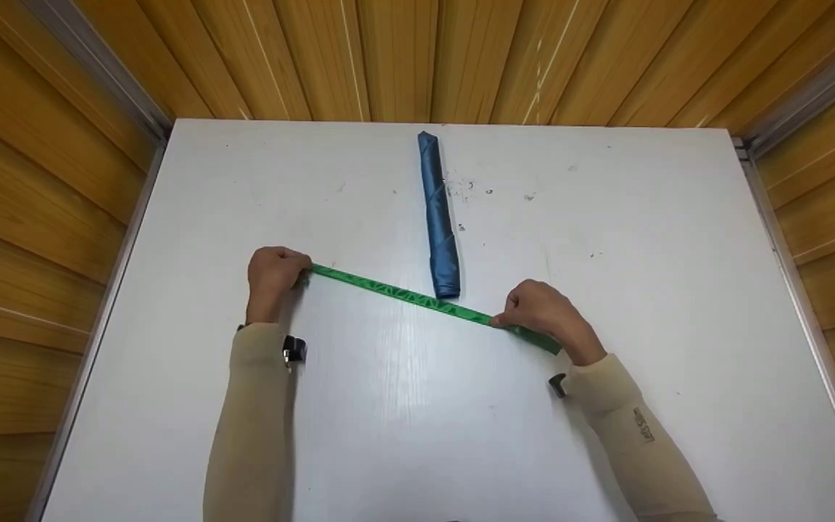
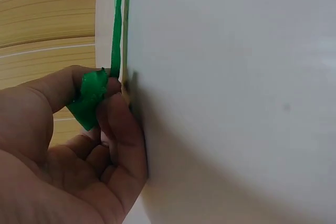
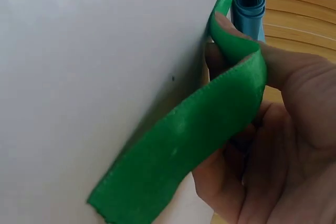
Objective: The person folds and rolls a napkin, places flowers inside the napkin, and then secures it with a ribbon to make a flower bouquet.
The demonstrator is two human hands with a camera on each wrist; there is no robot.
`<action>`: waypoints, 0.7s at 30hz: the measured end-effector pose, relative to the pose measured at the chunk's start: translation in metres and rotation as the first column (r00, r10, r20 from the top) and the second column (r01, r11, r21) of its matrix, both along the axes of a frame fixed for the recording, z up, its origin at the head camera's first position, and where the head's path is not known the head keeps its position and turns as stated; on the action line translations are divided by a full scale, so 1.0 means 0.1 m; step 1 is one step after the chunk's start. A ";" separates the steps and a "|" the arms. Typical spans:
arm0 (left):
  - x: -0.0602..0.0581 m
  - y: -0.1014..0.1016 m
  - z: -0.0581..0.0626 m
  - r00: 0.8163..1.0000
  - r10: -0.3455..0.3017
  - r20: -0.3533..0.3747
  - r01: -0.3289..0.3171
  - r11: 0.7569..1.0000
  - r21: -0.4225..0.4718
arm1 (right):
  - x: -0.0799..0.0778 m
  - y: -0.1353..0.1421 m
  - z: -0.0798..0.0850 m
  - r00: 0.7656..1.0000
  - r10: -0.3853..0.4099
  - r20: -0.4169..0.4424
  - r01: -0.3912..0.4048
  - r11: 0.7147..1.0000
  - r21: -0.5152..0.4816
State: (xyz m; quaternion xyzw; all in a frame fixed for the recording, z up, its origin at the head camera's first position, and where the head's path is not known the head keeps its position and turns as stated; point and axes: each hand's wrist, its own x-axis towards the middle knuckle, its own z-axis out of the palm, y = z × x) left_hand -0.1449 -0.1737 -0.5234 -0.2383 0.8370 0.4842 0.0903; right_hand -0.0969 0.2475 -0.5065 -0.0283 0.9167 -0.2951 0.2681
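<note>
A green satin ribbon (image 1: 388, 290) is held stretched slantwise over a white tabletop (image 1: 388, 406), its length passed just by the near end of a rolled blue cloth (image 1: 438, 217); whether the two are touching cannot be told. To the left of the roll, one end of the ribbon is pinched between the thumb and fingers of the left hand (image 1: 272, 281), and a short folded tail is seen protruding from the closed fingertips. To the right of the roll, the ribbon is pinched by the right hand (image 1: 542, 310), its thumb and fingertips brought together, with a longer loose tail, ragged at the end, bent out beyond the grip. Small dark marks (image 1: 490, 192) are seen on the tabletop just right of the roll. Beige sleeves (image 1: 247, 420) are worn on both arms, and behind the roll's far end a wood-patterned wall (image 1: 396, 58) is seen
</note>
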 end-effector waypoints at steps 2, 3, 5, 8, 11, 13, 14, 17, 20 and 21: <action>0.01 0.00 -0.02 1.000 0.007 -0.017 -0.007 1.000 0.000 | -0.04 -0.01 0.01 1.000 0.007 0.023 -0.007 1.000 0.015; 0.02 0.00 -0.04 1.000 0.010 -0.028 -0.010 1.000 -0.003 | -0.06 -0.02 0.01 0.999 0.008 0.031 -0.009 1.000 0.025; 0.03 0.01 -0.06 0.999 0.016 -0.048 -0.016 1.000 -0.016 | -0.10 -0.03 0.02 0.999 0.001 0.046 -0.003 0.999 0.054; 0.04 0.03 -0.08 0.998 0.022 -0.065 -0.025 0.999 -0.034 | -0.18 -0.04 0.03 0.999 -0.012 0.051 0.008 0.996 0.091; 0.04 0.04 -0.09 0.997 0.028 -0.072 -0.031 0.999 -0.032 | -0.25 -0.02 0.03 0.999 -0.021 0.041 0.016 0.994 0.110; 0.04 0.05 -0.10 0.996 0.031 -0.079 -0.033 0.999 -0.027 | -0.27 -0.01 0.03 0.999 -0.026 0.034 0.022 0.993 0.113; 0.04 0.06 -0.10 0.996 0.031 -0.084 -0.034 0.999 -0.026 | -0.27 0.00 0.03 0.999 -0.030 0.029 0.027 0.993 0.111; 0.05 0.06 -0.13 0.993 0.030 -0.113 -0.035 0.998 -0.042 | -0.26 0.02 0.01 0.999 -0.041 0.011 0.040 0.994 0.102; 0.06 0.06 -0.16 0.989 0.022 -0.143 -0.034 0.996 -0.081 | -0.24 0.03 -0.02 0.998 -0.048 -0.032 0.051 0.995 0.091; 0.07 0.06 -0.16 0.988 0.021 -0.153 -0.035 0.995 -0.095 | -0.24 0.03 -0.03 0.997 -0.052 -0.051 0.056 0.995 0.088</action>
